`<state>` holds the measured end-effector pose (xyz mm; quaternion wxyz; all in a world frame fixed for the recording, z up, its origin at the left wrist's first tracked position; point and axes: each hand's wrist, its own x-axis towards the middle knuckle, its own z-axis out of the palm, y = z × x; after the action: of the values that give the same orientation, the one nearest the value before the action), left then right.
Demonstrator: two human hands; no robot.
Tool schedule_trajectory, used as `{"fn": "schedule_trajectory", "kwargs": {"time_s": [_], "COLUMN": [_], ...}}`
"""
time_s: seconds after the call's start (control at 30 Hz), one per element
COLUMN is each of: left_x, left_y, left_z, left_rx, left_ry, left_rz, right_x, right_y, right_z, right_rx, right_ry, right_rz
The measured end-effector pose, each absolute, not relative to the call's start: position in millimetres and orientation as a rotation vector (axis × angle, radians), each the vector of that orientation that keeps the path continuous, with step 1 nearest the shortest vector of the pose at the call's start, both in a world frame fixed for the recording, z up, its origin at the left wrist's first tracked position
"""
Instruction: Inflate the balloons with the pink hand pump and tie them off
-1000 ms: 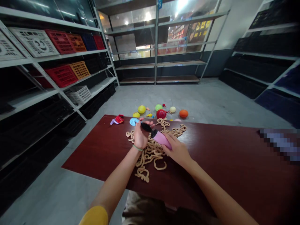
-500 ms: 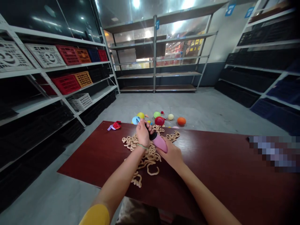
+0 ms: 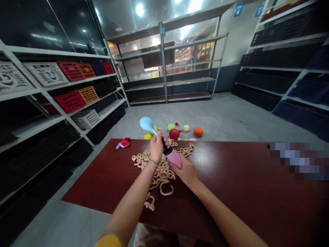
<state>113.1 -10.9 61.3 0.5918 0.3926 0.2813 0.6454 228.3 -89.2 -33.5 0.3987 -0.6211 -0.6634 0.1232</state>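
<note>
A partly inflated light-blue balloon (image 3: 146,124) points up and away at the far end of a hand pump (image 3: 174,159) with a pink body and black front part. My left hand (image 3: 156,150) is closed around the balloon's neck at the pump's front end; the nozzle is hidden by the fingers. Wrapped around the pink body is my right hand (image 3: 188,172). Below both hands, a heap of tan, curled, rope-like pieces (image 3: 163,171) lies on the dark red table (image 3: 231,185).
Limp red and lilac balloons (image 3: 123,143) lie near the table's far left corner. Beyond the far edge, inflated balloons, including a red one (image 3: 174,133) and an orange one (image 3: 198,131), rest on the floor. Shelves with crates (image 3: 70,99) line the left side. A pixelated object (image 3: 295,159) lies at right.
The blue balloon has grown larger and now stands out above my left hand. Both hands keep their hold on the balloon and pump. The camera view has shifted slightly.
</note>
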Motion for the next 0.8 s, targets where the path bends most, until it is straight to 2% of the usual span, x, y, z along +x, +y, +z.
{"fn": "schedule_trajectory", "kwargs": {"time_s": [0.43,0.8], "left_x": [90.9,103.2], "left_y": [3.3,-3.8], "left_z": [89.7,48.8], "left_rx": [0.946,0.913], "left_ry": [0.712,0.743], "left_rz": [1.604,1.54], "right_x": [225.3,228.9], "right_y": [-88.6,-87.4], "right_z": [-31.8,-32.2], "right_rx": [-1.613,-1.699], "right_ry": [-1.746,-1.788], "right_rz": [0.303,0.25]}}
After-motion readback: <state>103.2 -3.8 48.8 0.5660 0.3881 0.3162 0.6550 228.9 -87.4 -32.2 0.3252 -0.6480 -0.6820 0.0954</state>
